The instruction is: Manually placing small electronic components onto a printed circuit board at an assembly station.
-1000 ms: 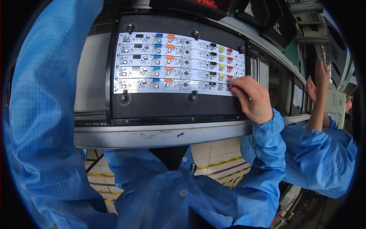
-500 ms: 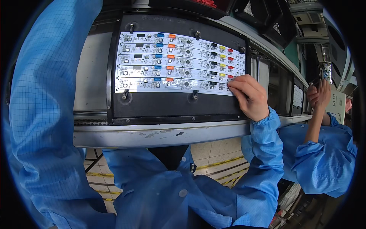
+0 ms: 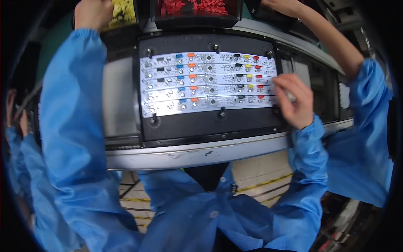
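Well, the worker's left hand (image 3: pixel 93 14) is up beside a heap of yellow pieces (image 3: pixel 123 12), its fingers too hidden for me to tell whether they grip anything. The right hand (image 3: pixel 296 101) hovers by the right end of the white circuit strips (image 3: pixel 222 89), fingers curled and blurred; I can't tell if thumb and fingertips meet or pinch something. Five strips lie one above another in a black frame (image 3: pixel 189 128), dotted with small coloured blocks (image 3: pixel 192 65). Beyond it stands a black bin (image 3: pixel 196 21) of red pieces (image 3: pixel 212 6). A co-worker's hand (image 3: pixel 283 6) reaches in from the right.
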`<control>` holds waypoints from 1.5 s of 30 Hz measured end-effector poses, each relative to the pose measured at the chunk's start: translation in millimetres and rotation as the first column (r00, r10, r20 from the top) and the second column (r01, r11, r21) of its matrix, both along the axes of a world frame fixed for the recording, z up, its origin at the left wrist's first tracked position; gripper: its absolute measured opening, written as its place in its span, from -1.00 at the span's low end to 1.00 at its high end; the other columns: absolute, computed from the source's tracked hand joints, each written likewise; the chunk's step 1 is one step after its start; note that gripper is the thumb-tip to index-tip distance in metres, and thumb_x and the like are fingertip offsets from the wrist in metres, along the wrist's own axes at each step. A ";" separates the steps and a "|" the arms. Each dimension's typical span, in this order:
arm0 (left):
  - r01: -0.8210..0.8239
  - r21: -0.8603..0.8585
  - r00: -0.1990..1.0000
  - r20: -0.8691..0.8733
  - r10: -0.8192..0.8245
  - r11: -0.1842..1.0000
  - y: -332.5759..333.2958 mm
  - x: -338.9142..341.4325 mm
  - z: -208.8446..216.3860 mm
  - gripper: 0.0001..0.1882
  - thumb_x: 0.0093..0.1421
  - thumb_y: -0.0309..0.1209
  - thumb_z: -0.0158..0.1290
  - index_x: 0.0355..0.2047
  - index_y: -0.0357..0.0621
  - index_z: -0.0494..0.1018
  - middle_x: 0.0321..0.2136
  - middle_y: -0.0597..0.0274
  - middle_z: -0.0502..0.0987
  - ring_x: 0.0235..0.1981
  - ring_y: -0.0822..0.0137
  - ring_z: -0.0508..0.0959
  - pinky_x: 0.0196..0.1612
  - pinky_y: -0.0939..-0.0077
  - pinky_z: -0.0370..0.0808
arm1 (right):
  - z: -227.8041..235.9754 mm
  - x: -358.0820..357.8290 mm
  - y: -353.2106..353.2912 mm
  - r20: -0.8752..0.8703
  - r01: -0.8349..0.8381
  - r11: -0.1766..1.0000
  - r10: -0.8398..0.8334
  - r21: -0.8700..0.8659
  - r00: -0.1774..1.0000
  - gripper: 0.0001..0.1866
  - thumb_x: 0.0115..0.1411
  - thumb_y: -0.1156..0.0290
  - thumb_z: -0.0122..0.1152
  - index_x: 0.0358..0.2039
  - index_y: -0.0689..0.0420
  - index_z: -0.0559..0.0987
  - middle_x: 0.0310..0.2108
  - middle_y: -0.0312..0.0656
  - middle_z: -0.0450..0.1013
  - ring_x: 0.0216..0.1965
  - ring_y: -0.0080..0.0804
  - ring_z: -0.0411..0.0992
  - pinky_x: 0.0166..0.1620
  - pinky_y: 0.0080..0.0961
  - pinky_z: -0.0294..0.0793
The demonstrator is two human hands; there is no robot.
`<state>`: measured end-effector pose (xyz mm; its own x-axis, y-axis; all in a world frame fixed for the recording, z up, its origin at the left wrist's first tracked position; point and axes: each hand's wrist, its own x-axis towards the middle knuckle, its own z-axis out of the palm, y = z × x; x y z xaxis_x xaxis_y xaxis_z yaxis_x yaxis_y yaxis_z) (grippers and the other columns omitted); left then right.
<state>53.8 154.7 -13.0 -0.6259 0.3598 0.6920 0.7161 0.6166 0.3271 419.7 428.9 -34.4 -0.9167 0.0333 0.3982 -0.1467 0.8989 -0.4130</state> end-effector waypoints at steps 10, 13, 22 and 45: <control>0.217 0.767 0.047 0.610 -0.791 0.604 2.0 211.6 16.7 -0.78 0.26 -0.53 0.06 -0.12 -0.42 0.50 -0.35 0.02 0.59 -0.40 0.31 0.61 -0.27 0.47 0.59 | -13.8 4.2 40.8 -0.158 0.120 0.966 -0.158 -0.228 0.975 -0.85 0.17 0.67 0.09 -0.24 0.35 0.55 -0.31 -0.07 0.49 -0.29 -0.36 0.46 -0.22 -0.57 0.42; 0.139 0.812 -0.144 0.583 -0.800 0.567 6.6 229.5 16.6 -0.78 0.27 -0.54 0.04 -0.11 -0.42 0.50 -0.35 0.00 0.60 -0.37 0.30 0.63 -0.25 0.48 0.60 | -1.0 6.8 24.6 -0.241 0.075 0.978 -0.122 -0.193 0.963 -0.85 0.14 0.64 0.14 -0.26 0.36 0.54 -0.33 -0.06 0.48 -0.33 -0.29 0.47 -0.27 -0.51 0.43; -0.051 0.770 -0.448 0.552 -0.704 0.636 15.4 288.3 -15.7 -0.85 0.25 -0.55 0.03 -0.21 -0.37 0.50 -0.30 0.10 0.59 -0.31 0.43 0.57 -0.17 0.53 0.50 | 15.9 30.2 -81.1 -0.325 -0.376 0.926 0.364 0.027 0.873 -0.69 -0.20 0.54 0.29 -0.35 0.34 0.59 -0.35 -0.06 0.48 -0.49 -0.25 0.47 -0.49 -0.41 0.46; -0.027 0.916 -0.397 0.357 -0.845 0.400 -8.6 321.9 -74.1 -0.82 0.29 -0.56 -0.06 -0.15 -0.36 0.46 -0.12 0.08 0.46 -0.32 0.46 0.50 -0.23 0.61 0.46 | -17.1 2.9 -45.3 0.137 0.148 0.969 -0.177 0.196 0.975 -0.87 -0.01 0.60 0.28 -0.39 0.17 0.61 -0.03 -0.09 0.40 0.04 -0.10 0.33 0.11 -0.31 0.25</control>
<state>375.7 146.1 -87.1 -0.3963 0.9179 -0.0196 -0.6008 -0.2431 0.7615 422.5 383.6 -51.5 -0.9551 0.1264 0.2679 0.0594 0.9677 -0.2449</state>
